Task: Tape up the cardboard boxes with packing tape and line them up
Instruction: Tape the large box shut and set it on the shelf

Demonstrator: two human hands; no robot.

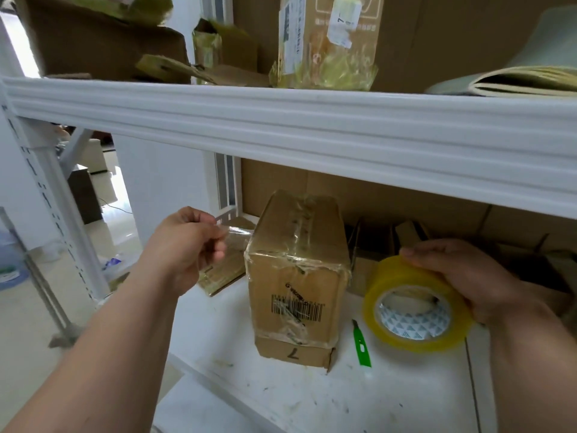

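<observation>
A person's two bare hands reach toward a white metal shelf (281,398). In the middle of the shelf stands a small brown cardboard box (299,276), upright, its top and near face wrapped in wrinkled clear tape, with a barcode on the front and a handwritten 7 near its base.

The left hand (187,248) is to the left of the box, fingers curled, pinching the loose end of a clear strip of packing tape (237,234) that stretches to the box's upper left edge.

The right hand (462,276) is to the right of the box, fingers wrapped around a thick yellowish roll of packing tape with a white patterned core (415,310), held just above the shelf.

A green utility knife (362,345) lies on the shelf between the box and the roll. Flattened cardboard (224,270) lies behind the left hand. On the upper shelf (312,120), more taped brown boxes (331,42) stand.
</observation>
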